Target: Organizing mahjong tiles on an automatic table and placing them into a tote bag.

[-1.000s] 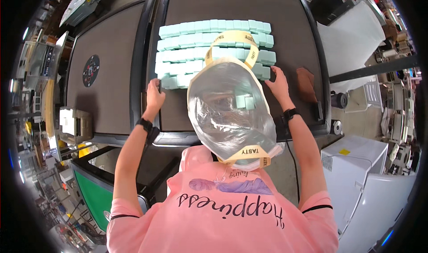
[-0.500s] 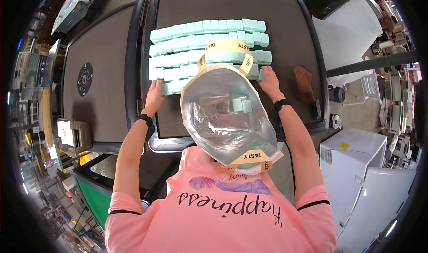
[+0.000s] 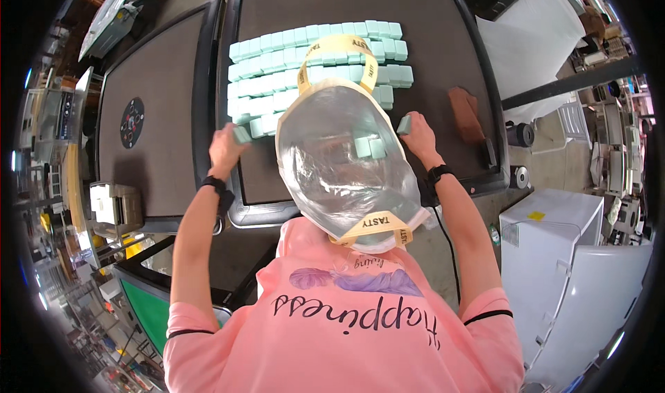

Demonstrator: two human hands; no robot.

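Note:
Several rows of pale green mahjong tiles lie across the dark tabletop. My left hand grips a mahjong tile just left of the nearest row. Another mahjong tile is pinched in the fingers of my right hand, off the right side of the rows. Between my hands a silver-lined bag with yellow printed handles stands wide open against my front. Two mahjong tiles lie inside it. The bag and its far handle hide part of the rows.
A brown cloth-like piece lies at the table's right side. To the left stands a second dark tabletop with a round dial. A white cabinet is at the lower right, a beige box at the left.
Both hands have come away from the row ends toward me, each with a mahjong tile. My left hand has moved left. The view has shifted slightly.

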